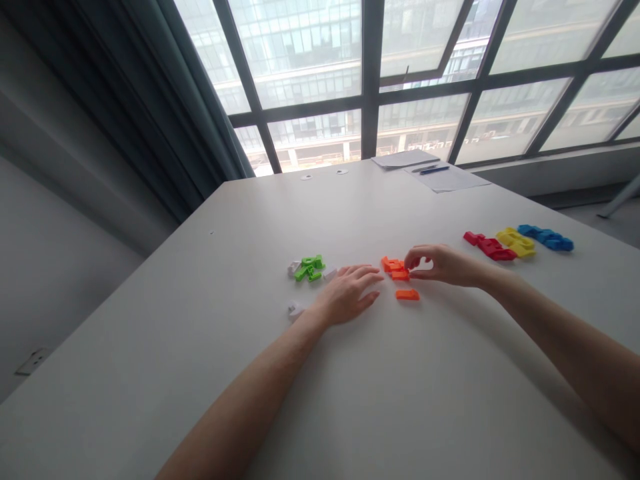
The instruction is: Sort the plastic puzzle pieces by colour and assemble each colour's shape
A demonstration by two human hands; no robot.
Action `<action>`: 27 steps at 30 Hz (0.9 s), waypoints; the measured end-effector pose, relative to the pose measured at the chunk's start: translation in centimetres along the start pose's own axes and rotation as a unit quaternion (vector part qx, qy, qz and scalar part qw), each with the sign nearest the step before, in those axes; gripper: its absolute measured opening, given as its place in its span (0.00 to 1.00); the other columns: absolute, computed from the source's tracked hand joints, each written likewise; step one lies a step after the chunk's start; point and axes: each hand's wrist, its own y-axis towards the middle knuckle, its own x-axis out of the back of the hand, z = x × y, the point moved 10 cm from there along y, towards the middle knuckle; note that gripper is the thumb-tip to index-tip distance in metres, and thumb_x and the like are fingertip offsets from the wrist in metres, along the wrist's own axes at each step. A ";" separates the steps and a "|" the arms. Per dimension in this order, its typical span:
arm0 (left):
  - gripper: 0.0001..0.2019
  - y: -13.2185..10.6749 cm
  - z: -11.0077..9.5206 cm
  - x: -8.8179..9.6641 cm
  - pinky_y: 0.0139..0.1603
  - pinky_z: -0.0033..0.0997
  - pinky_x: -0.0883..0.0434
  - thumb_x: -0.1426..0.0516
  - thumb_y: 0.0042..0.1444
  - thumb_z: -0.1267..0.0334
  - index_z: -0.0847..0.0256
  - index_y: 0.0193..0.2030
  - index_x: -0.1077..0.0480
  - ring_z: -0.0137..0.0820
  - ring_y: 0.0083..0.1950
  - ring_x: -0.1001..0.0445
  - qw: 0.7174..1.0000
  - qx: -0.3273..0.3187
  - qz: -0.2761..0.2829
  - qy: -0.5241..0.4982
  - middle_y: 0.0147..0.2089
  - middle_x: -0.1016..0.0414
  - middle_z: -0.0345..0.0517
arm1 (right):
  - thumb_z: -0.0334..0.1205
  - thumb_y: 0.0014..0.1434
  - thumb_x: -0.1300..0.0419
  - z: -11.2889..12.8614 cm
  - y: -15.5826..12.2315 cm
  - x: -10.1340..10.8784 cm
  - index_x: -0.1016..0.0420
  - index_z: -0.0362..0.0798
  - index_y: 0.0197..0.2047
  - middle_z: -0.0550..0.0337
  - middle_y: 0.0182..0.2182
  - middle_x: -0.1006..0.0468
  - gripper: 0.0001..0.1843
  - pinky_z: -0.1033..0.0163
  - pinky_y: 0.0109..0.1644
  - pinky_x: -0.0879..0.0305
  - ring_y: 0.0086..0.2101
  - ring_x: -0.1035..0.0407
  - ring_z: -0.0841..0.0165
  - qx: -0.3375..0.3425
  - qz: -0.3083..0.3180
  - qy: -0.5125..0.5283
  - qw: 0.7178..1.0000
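Several orange plastic pieces point(393, 264) lie in a small cluster at the middle of the white table, and one loose orange piece point(407, 295) rests just nearer to me. At the cluster's right edge, my right hand point(431, 263) has its thumb and fingers closed around an orange piece; the fingers partly cover it. My left hand point(350, 293) lies low over the table left of the orange pieces, fingers stretched out, holding nothing. Beyond its wrist sit green pieces point(310, 268) with a white piece point(294, 269) beside them. Another white piece point(330, 273) is partly hidden by my left hand.
A further white piece point(295, 311) sits by my left forearm. To the right lie red pieces point(490, 247), yellow pieces point(517, 241) and blue pieces point(546, 237) in groups. Papers point(405, 159) and a pen point(434, 170) are at the far edge, below the window.
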 end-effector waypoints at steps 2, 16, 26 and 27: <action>0.16 0.0 0.0 0.0 0.63 0.44 0.38 0.49 0.64 0.59 0.53 0.58 0.35 0.37 0.63 0.36 1.000 0.002 -0.001 0.000 0.64 0.34 0.47 | 0.56 0.56 0.41 0.0 0.0 0.0 0.25 0.52 0.38 0.56 0.38 0.21 0.17 0.57 0.42 0.34 0.37 0.30 0.62 -0.002 0.003 -0.001 1.000; 0.16 0.0 0.0 0.1 0.63 0.44 0.37 0.49 0.64 0.60 0.53 0.58 0.35 0.37 0.64 0.36 1.000 0.003 0.001 -0.009 0.63 0.34 0.47 | 0.59 0.55 0.42 -1.1 -0.2 0.6 0.27 0.51 0.38 0.55 0.37 0.21 0.20 0.57 0.40 0.34 0.37 0.29 0.62 -0.025 -0.015 0.000 1.000; 0.16 0.0 -0.1 -0.2 0.65 0.44 0.40 0.49 0.64 0.60 0.52 0.59 0.36 0.35 0.67 0.40 1.000 -0.003 0.017 -0.015 0.66 0.36 0.44 | 0.59 0.55 0.42 -1.6 -0.2 0.4 0.27 0.51 0.39 0.55 0.37 0.21 0.20 0.57 0.40 0.34 0.37 0.29 0.62 -0.039 -0.012 0.001 0.999; 0.16 0.0 -0.2 -0.2 0.65 0.44 0.40 0.49 0.64 0.60 0.52 0.59 0.36 0.35 0.68 0.40 1.000 -0.007 0.019 -0.015 0.66 0.36 0.44 | 0.59 0.55 0.42 -1.5 -0.2 0.3 0.27 0.51 0.40 0.56 0.37 0.22 0.20 0.57 0.40 0.34 0.37 0.29 0.62 -0.041 -0.010 0.000 0.999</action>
